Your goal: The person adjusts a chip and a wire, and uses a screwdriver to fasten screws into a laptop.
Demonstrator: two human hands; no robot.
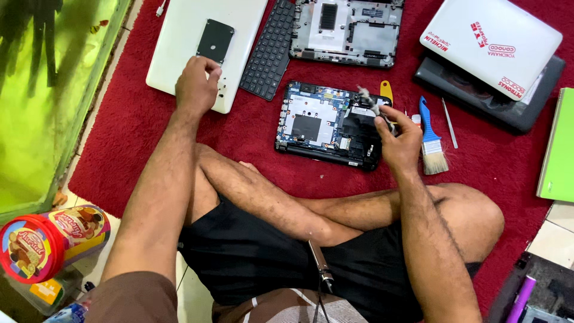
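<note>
Both hands are seen from above, over crossed legs on a red carpet (239,125). By the left hand (196,85) the edge of a white laptop lid (179,36) is touched, the fingers curled down just below a dark square plate (215,40) lying on it; whether anything small is pinched there cannot be told. By the right hand (399,139) a thin grey tool (373,106) is gripped, its fingers closed around the shaft, over the right end of an opened laptop base (326,122) whose blue board is exposed. What the tool's tip meets is too blurred to make out.

A second stripped chassis (347,30) is cut off by the top edge, with a black keyboard (269,51) beside it. A white laptop (490,42) is stacked on a dark one at upper right. A blue-handled brush (430,140) lies just beside the right hand, a yellow pry tool (386,90) partly hidden behind the base.
</note>
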